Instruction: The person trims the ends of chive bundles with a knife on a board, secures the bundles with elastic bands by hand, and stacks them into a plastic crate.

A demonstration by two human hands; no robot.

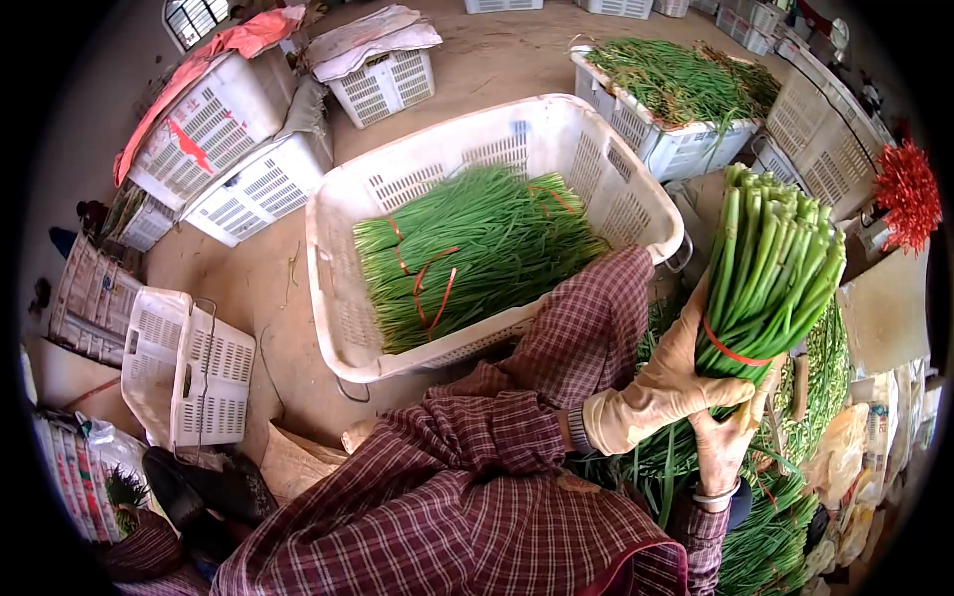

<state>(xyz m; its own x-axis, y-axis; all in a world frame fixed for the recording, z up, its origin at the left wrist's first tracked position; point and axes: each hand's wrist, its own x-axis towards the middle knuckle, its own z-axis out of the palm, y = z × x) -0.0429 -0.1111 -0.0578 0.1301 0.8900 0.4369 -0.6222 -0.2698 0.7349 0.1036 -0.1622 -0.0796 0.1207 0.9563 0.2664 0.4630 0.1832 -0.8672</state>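
Upright before me on the right is a bundle of garlic chives (770,268), cut stem ends upward, with a red band (733,348) around it. My left hand (656,382), in a pale glove with a watch at the wrist, is closed around its side near the band. From below, my right hand (723,447), with a bracelet on the wrist, grips the same bundle; some of its fingers are hidden behind the stalks. Loose green leaves (671,472) hang and lie beneath both hands. A white plastic crate (338,268) holds several banded chive bundles (477,248).
A crate heaped with greens (686,79) stands at the back right. Stacked white crates (224,119) are at the back left, and a smaller crate (214,382) is nearer. More greens (770,536) lie at lower right, beside plastic bags (845,447). Red ties (906,197) hang at far right.
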